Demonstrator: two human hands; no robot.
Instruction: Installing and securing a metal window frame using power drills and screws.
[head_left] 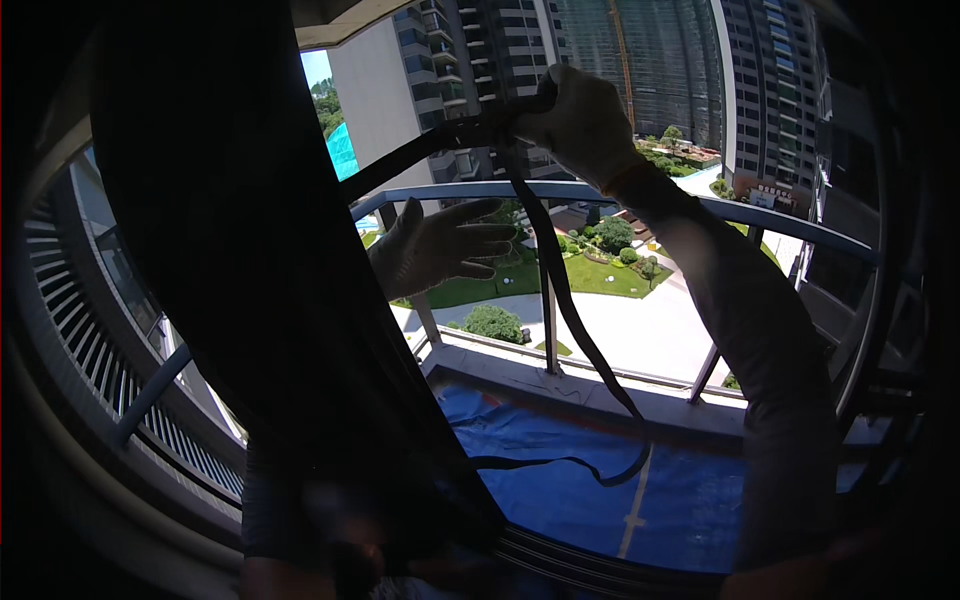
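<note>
My right hand, in a pale glove, is raised at the upper middle with its fingers closed on a long black strap. One length of the strap runs down and left from that hand to a large dark upright. Another length hangs in a loop over the blue floor sheet, and its lower run goes left to the dark upright's edge. My left hand, also gloved, reaches out from behind the dark upright. Its fingers are spread, and nothing shows in them. Deep shadow hides most of my left arm.
A metal railing crosses ahead on a low ledge. Blue sheeting covers the balcony floor, with a strip of tape on it. Far below lie lawns and paving. Louvres stand at the left, tall buildings beyond.
</note>
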